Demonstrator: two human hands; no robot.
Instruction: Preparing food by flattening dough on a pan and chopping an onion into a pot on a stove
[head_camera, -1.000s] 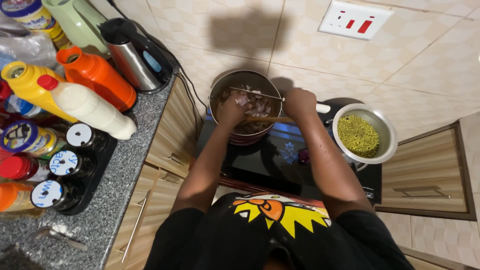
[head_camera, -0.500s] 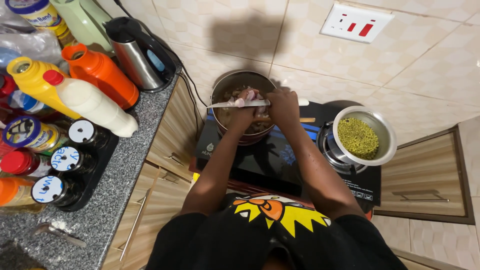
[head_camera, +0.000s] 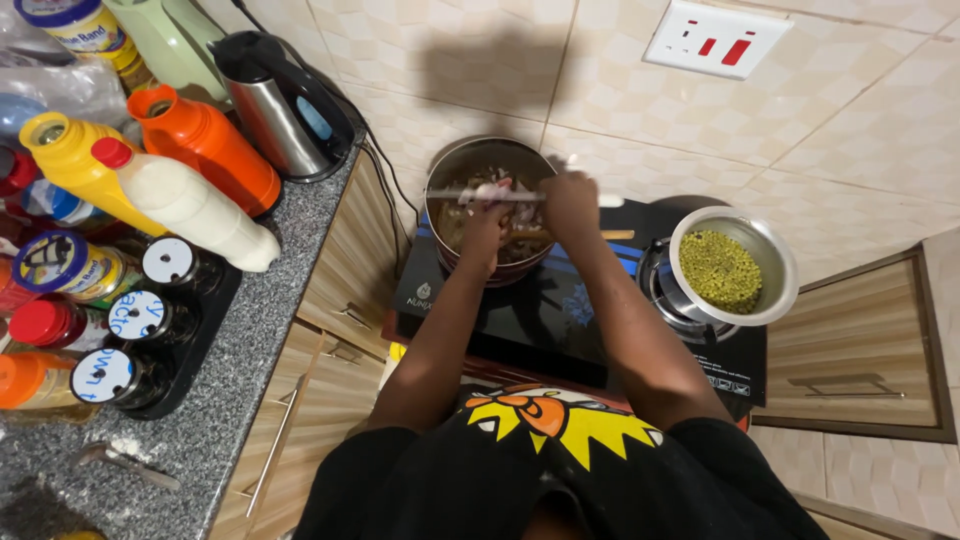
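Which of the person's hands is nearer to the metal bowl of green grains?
The right hand. It is over the dark metal pot, on the side toward the metal bowl of green grains. The left hand is farther away, over the pot's middle.

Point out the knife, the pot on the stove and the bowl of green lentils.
knife (head_camera: 470, 195): head view, flat of the blade.
pot (head_camera: 462, 160): head view, inner back wall.
bowl of green lentils (head_camera: 778, 262): head view, bare steel rim.

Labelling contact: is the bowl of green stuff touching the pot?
Apart. The head view shows the bowl on the right and the pot on the left, with a strip of black stove top between them.
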